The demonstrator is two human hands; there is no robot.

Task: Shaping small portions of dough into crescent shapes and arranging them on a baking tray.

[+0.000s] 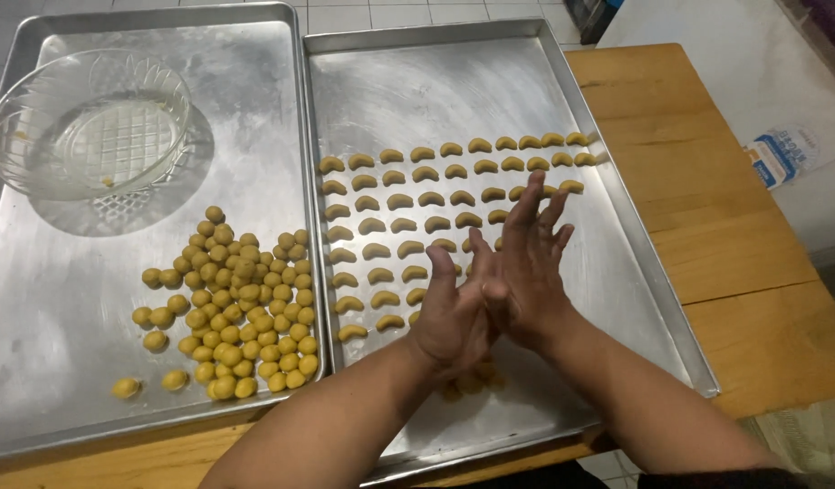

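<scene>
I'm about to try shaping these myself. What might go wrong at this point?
The left hand and right hand press together directly above the rows of crescent dough pieces; a dropped wrist might flatten some. The right baking tray also appears to overhang the wooden table at its near edge, so leaning could tip it.

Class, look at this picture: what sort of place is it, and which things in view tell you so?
Probably a home kitchen set up for baking. Two metal baking trays sit on a wooden table; one holds dough balls, the other rows of crescent-shaped pieces. The left hand and right hand press together above them.
</scene>
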